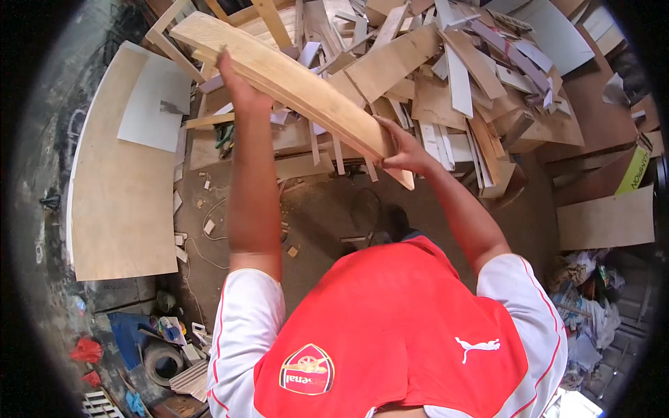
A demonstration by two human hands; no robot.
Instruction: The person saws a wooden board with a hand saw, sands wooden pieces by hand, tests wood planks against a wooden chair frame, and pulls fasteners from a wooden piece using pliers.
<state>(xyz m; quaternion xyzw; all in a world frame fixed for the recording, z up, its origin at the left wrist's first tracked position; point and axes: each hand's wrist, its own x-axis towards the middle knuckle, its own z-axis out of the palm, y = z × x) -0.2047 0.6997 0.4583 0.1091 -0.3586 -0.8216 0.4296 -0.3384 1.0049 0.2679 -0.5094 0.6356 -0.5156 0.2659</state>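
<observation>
While a person's left hand (245,92) holds a long board (300,90) along one edge, the right hand (411,155) clasps it near the other end — each grip partly closed on the wood, some fingertips hidden. Slanted above the floor (313,216), the board seems paired with another piece (403,178) beneath, beside heaped scrap wood (397,63). Two-handed handling appears underway; the next move calls for even support.
</observation>
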